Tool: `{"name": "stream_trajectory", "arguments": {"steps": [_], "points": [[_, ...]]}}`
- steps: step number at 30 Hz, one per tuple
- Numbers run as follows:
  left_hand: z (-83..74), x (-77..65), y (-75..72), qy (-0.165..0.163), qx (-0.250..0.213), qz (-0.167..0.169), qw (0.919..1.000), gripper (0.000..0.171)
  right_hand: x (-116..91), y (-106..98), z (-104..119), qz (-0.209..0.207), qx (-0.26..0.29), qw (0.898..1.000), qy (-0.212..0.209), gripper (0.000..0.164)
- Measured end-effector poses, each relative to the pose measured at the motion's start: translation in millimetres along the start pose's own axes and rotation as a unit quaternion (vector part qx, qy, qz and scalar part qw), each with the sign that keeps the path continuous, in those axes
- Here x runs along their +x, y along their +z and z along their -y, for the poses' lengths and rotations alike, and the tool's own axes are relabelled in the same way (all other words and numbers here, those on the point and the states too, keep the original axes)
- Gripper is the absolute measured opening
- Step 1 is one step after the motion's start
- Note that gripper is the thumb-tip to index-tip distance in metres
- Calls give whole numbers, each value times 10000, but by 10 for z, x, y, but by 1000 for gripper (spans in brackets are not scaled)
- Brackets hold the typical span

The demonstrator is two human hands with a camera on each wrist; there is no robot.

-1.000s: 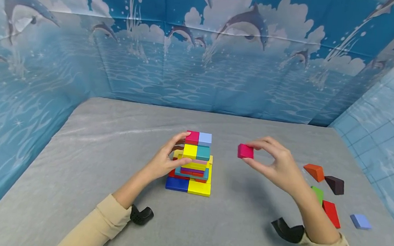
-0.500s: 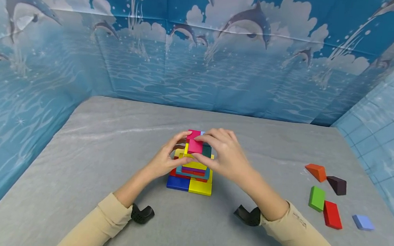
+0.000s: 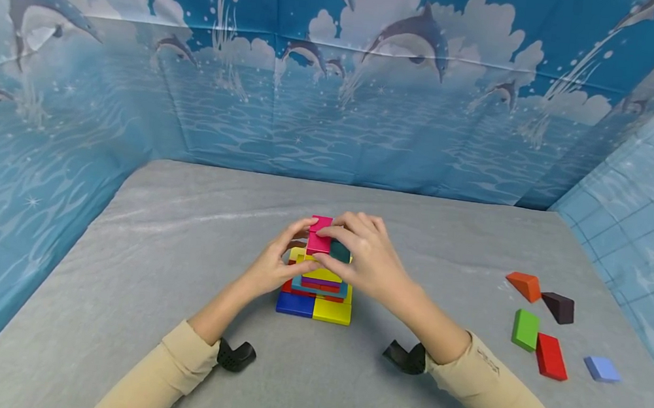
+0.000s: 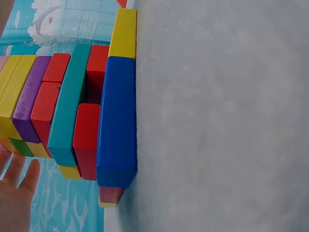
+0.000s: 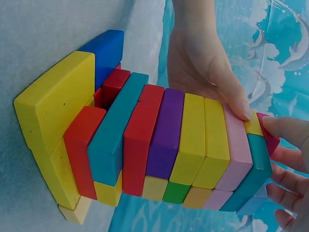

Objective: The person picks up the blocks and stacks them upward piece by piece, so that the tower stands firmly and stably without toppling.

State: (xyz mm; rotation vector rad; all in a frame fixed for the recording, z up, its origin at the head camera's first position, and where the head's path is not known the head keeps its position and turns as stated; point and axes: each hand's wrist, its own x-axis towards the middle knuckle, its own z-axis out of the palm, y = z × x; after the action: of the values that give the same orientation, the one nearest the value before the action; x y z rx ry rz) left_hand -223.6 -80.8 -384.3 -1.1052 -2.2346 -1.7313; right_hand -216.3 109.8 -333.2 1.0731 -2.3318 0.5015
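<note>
My right hand (image 3: 372, 254) pinches a magenta block (image 3: 318, 244) between thumb and fingers at the top front of a many-coloured block tower (image 3: 332, 309). It sits right in front of a second magenta block (image 3: 322, 222) on the top layer. My left hand (image 3: 274, 264) is cupped around the tower's upper left side, its thumb across the front. In the right wrist view, its thumb (image 5: 236, 99) lies at the pink block (image 5: 234, 150) near the top. Straight fingers (image 4: 14, 174) show beside the tower in the left wrist view. A blue block (image 4: 118, 121) forms part of the base.
To the right on the grey cloth (image 3: 213, 219) lie an orange wedge (image 3: 524, 286), a dark brown wedge (image 3: 558, 308), a green block (image 3: 525, 329), a red block (image 3: 551, 357) and a light blue block (image 3: 603, 369). A dolphin-print curtain (image 3: 336, 113) surrounds the surface.
My right hand has carried the magenta block leftward to the tower top, then shifted it slightly further left. The left hand has stayed at the tower's side.
</note>
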Motion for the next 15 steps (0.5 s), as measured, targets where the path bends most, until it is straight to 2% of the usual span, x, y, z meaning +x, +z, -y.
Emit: {"name": "stream_trajectory", "arguments": {"steps": [6, 9, 11, 15], "points": [[-4, 2, 0, -18, 114, 24, 9999, 64, -1, 2, -13, 26, 209, 9998, 57, 32], [-3, 0, 2, -78, 108, 16, 9999, 64, -40, -38, -56, -130, 479, 9987, 125, 34], [6, -5, 5, -160, 79, 0, 9998, 63, -111, -106, -118, -332, 675, 9968, 274, 35], [166, -20, 2, -295, 68, -65, 9995, 64, -414, -317, -345, -815, 876, 9896, 799, 33]]}}
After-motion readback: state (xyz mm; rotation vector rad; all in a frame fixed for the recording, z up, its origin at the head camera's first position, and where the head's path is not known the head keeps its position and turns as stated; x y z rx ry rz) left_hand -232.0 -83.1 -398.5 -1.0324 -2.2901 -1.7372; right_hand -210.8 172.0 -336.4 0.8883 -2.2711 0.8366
